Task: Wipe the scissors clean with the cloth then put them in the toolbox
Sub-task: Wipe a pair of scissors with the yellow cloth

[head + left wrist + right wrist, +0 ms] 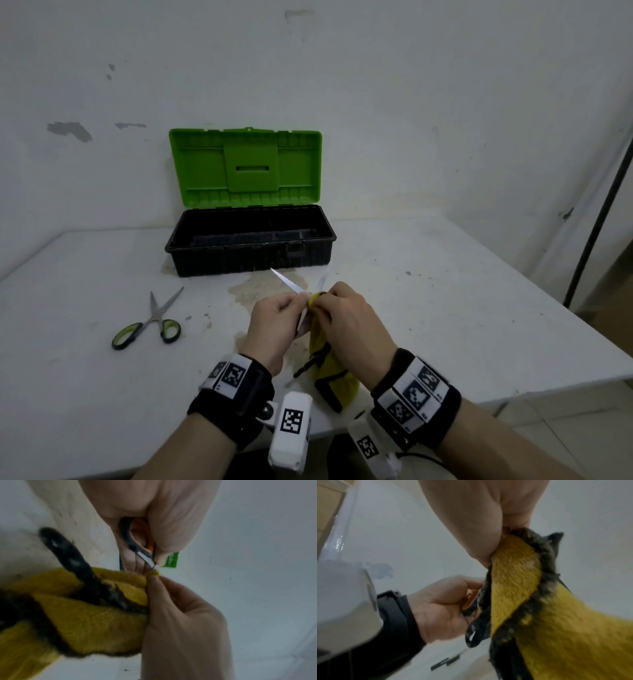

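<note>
My left hand grips a pair of scissors by its black and orange handle. The spread blades point up towards the toolbox. With my right hand I pinch a yellow cloth with dark trim against the scissors near the pivot, and the rest of the cloth hangs down to the table. In the right wrist view the cloth hides most of the handle. The toolbox stands open behind, its black base under a raised green lid.
A second pair of scissors with green and black handles lies on the white table to the left of my hands. A dark pole leans at the right, past the table edge. The wall stands close behind the toolbox.
</note>
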`<state>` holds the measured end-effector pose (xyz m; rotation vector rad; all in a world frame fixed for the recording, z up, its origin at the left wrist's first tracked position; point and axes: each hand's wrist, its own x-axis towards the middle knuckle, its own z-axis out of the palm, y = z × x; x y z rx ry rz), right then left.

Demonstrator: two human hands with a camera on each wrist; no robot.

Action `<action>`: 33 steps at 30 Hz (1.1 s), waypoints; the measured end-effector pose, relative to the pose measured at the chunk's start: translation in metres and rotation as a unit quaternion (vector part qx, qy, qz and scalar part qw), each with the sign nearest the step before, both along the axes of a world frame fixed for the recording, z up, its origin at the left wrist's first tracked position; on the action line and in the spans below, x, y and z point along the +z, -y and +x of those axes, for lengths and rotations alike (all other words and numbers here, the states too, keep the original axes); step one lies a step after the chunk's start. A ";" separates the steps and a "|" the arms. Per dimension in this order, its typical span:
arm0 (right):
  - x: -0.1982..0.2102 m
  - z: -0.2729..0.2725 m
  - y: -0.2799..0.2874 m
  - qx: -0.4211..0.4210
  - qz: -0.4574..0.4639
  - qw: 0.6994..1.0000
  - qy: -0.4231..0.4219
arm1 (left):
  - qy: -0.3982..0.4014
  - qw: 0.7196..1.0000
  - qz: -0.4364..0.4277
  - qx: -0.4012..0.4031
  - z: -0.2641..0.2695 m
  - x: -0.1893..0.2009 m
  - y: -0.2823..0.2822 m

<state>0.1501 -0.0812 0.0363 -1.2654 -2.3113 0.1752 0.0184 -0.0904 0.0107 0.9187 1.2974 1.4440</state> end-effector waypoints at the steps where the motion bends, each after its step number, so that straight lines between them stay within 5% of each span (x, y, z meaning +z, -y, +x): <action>1: 0.000 0.003 -0.001 -0.012 -0.008 1.000 0.010 | 0.006 1.000 -0.003 0.007 -0.002 0.000 -0.001; 8: 0.006 0.001 -0.001 0.018 -0.001 1.000 -0.014 | 0.019 1.000 -0.003 -0.005 -0.004 -0.002 -0.002; 16: 0.006 -0.001 0.002 0.040 -0.001 0.999 -0.022 | 0.120 0.991 -0.048 -0.037 -0.008 0.002 -0.001; 24: -0.002 -0.004 0.019 0.125 -0.005 0.992 -0.031 | 0.073 0.997 -0.022 -0.006 -0.009 0.007 -0.002; 33: -0.004 0.004 -0.003 -0.030 0.001 1.000 -0.005 | 0.015 1.000 -0.004 0.008 -0.005 0.001 0.000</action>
